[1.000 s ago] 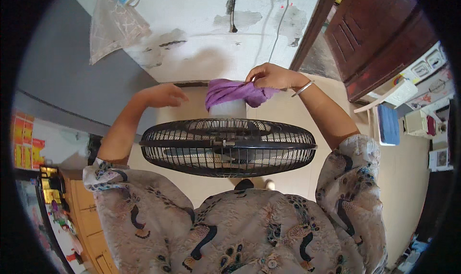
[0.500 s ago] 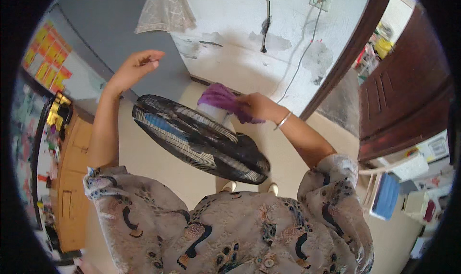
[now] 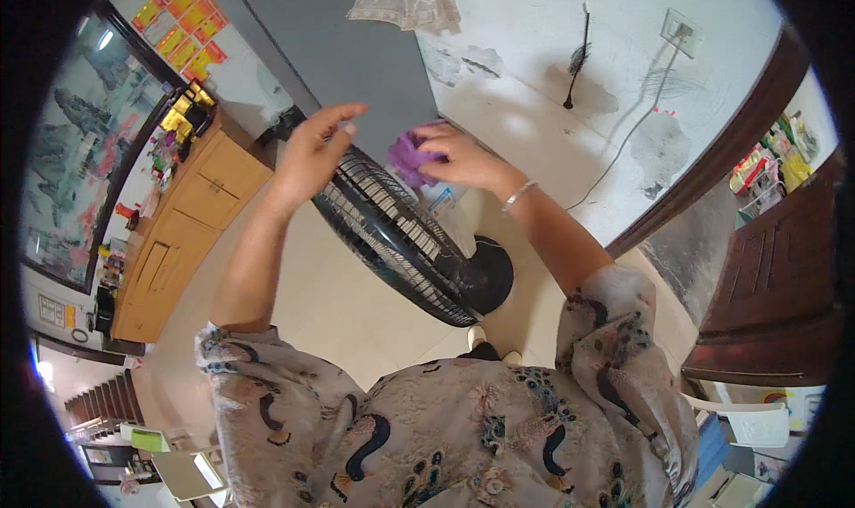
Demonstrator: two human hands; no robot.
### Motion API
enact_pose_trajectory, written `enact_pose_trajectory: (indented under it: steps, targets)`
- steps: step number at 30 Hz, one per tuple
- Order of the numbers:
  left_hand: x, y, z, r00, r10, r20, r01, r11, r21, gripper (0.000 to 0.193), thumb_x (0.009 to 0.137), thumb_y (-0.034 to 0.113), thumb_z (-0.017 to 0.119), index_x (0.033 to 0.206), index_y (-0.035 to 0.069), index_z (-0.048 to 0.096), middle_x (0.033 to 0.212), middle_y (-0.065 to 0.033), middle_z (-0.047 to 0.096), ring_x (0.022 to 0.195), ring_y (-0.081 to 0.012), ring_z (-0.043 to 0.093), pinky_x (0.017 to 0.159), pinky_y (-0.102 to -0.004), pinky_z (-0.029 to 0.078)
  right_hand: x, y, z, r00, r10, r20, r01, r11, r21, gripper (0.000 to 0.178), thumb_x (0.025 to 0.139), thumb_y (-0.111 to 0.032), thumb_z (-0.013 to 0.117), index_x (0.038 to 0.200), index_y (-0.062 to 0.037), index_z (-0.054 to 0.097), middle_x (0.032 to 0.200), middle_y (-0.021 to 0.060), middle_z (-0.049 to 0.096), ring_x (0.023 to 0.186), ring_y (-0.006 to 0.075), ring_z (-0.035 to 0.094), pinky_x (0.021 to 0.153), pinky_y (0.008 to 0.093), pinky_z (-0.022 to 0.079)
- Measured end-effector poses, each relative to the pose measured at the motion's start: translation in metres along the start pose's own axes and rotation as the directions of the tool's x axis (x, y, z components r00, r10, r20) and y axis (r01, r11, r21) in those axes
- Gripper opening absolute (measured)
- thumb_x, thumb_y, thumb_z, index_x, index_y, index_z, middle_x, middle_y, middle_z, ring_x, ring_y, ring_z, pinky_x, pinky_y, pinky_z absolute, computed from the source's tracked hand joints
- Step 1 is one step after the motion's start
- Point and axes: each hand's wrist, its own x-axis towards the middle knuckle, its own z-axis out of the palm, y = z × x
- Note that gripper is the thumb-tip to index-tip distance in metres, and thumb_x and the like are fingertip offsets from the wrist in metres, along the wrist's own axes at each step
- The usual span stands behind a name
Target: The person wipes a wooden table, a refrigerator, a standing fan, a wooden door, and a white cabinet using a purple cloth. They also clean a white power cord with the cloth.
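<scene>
A black fan (image 3: 392, 227) with a round wire cage stands tilted before me on its dark round base (image 3: 491, 275). Behind the cage, a pale housing with a blue-and-white label (image 3: 441, 203) partly shows. My right hand (image 3: 468, 159), with a bracelet at the wrist, grips a bunched purple cloth (image 3: 408, 159) at the far side of the cage, just above that housing. By the cage's upper left end is my left hand (image 3: 312, 156), empty, with fingers bent loosely and thumb apart. Whether it touches the rim, I cannot tell.
A grey panel (image 3: 356, 45) and a stained white wall (image 3: 517, 63) rise beyond the fan. From a wall socket (image 3: 681, 32) hangs a cord. A wooden cabinet (image 3: 191, 219) stands left, a dark brown door (image 3: 766, 276) right. My shoe (image 3: 476, 336) is close to the fan base.
My view has swung left, so the room shifts rightward. The left hand has come to the cage's upper end. The purple cloth, hanging loose before, is bunched up under the right hand. The fan's angle looks steeper.
</scene>
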Motion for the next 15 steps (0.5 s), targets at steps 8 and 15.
enact_pose_trajectory:
  steps: [8, 15]
  targets:
    - [-0.021, 0.003, 0.022, 0.985, 0.020, -0.171, -0.024, 0.999, -0.024, 0.025, 0.094, 0.014, 0.052, 0.114, 0.001, 0.060, 0.102, -0.0071, 0.062, 0.096, -0.0135, 0.054, 0.087, -0.0263, 0.041, -0.033, 0.008, 0.032, 0.915, -0.393, 0.095, 0.403, 0.875, -0.266, 0.032, 0.070, -0.016, 0.065, 0.098, -0.0029, 0.058, 0.096, 0.0163, 0.056, 0.100, 0.0353, 0.052, 0.093, 0.0447, 0.038]
    - [-0.043, 0.005, 0.019, 0.871, 0.132, -0.474, -0.099, 0.991, 0.094, 0.028, 0.091, 0.009, 0.052, 0.118, 0.002, 0.057, 0.127, -0.0141, 0.054, 0.121, -0.0252, 0.047, 0.103, -0.0356, 0.034, -0.040, 0.030, -0.032, 0.991, 0.035, -0.127, -0.034, 0.999, 0.012, 0.025, 0.070, -0.007, 0.062, 0.093, 0.0015, 0.057, 0.084, 0.0142, 0.055, 0.077, 0.0283, 0.056, 0.072, 0.0349, 0.046]
